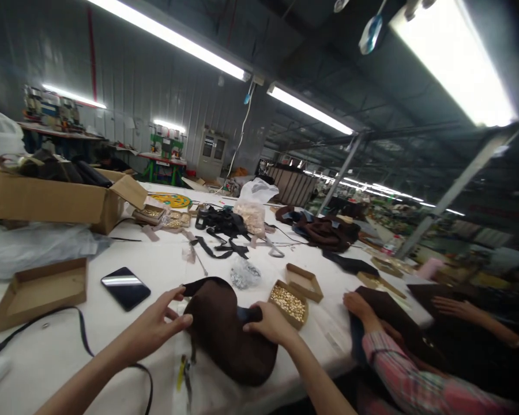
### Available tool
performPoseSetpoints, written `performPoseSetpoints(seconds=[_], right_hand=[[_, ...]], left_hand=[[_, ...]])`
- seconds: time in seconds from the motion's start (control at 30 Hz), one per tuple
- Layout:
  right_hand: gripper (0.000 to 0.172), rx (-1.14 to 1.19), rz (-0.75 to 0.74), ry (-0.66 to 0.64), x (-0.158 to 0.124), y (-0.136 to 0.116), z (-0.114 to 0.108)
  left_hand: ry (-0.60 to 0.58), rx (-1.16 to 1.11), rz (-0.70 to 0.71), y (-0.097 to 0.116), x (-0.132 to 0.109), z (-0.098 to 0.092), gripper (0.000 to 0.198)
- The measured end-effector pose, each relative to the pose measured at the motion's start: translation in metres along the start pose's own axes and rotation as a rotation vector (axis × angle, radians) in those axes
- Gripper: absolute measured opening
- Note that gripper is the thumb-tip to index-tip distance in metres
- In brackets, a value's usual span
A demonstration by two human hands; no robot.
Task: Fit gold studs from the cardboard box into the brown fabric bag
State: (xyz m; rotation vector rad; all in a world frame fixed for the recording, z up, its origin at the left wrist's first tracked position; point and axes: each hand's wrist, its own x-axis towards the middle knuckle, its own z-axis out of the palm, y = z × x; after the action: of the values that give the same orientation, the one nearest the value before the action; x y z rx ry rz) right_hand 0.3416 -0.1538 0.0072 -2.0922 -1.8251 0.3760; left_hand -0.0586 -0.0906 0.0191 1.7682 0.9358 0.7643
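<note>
A dark brown fabric piece, curved and partly folded over, lies at the front edge of the white table. At its upper left edge is my left hand, its thumb and index finger some way apart and both touching the cloth. My right hand closes thumb and fingers on a fold at the right side, where a bit of dark blue shows. Just past the right hand stands a small cardboard box of gold-coloured metal bits. A clear bag of silvery bits sits behind the fabric.
A phone and a shallow cardboard tray lie to the left. A yellow-handled tool is near the front edge. Black straps are heaped farther back. At right, a co-worker's plaid sleeve and hands rest over dark fabric.
</note>
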Motion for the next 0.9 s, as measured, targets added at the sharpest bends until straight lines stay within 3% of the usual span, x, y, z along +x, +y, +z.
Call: performPoseSetpoints(seconds=[0.07, 0.13, 0.2, 0.3, 0.4, 0.53, 0.6, 0.67, 0.77, 0.83, 0.9], right_hand=[[0.02, 0.04, -0.068, 0.03, -0.003, -0.011, -0.003], [0.005, 0.059, -0.137, 0.162, -0.009, -0.027, -0.014], [0.013, 0.085, -0.217, 0.404, -0.022, -0.046, -0.032], [0.014, 0.17, -0.429, 0.773, -0.052, -0.074, -0.063], [0.007, 0.239, -0.529, 0.812, -0.085, -0.088, -0.076], [0.008, 0.134, -0.588, 0.893, -0.115, -0.087, -0.053], [0.019, 0.012, -0.689, 0.983, -0.124, -0.087, -0.037], [0.025, -0.05, -0.712, 1.049, -0.13, -0.09, -0.027], [0.015, 0.01, -0.537, 1.057, -0.135, -0.094, -0.032], [0.008, 0.051, -0.387, 0.995, -0.135, -0.092, -0.046], [0.019, 0.032, -0.249, 0.915, -0.133, -0.086, -0.064]], left_hand=[[-0.037, -0.034, -0.007, 0.006, 0.003, 0.0, 0.088], [-0.061, -0.072, -0.023, 0.013, 0.006, 0.004, 0.089], [-0.024, -0.1, -0.05, 0.02, 0.007, 0.005, 0.09], [0.159, -0.123, -0.064, 0.033, 0.004, -0.004, 0.084], [0.291, -0.091, -0.009, 0.05, 0.001, -0.021, 0.077], [0.329, 0.11, 0.23, 0.085, 0.005, -0.027, 0.059], [0.242, 0.234, 0.396, 0.107, 0.009, -0.021, 0.051], [0.051, 0.379, 0.504, 0.128, 0.011, -0.011, 0.046], [-0.189, 0.633, 0.551, 0.148, 0.003, 0.002, 0.05], [-0.233, 0.73, 0.56, 0.15, -0.007, 0.007, 0.06], [-0.246, 0.725, 0.577, 0.142, -0.018, 0.006, 0.061]])
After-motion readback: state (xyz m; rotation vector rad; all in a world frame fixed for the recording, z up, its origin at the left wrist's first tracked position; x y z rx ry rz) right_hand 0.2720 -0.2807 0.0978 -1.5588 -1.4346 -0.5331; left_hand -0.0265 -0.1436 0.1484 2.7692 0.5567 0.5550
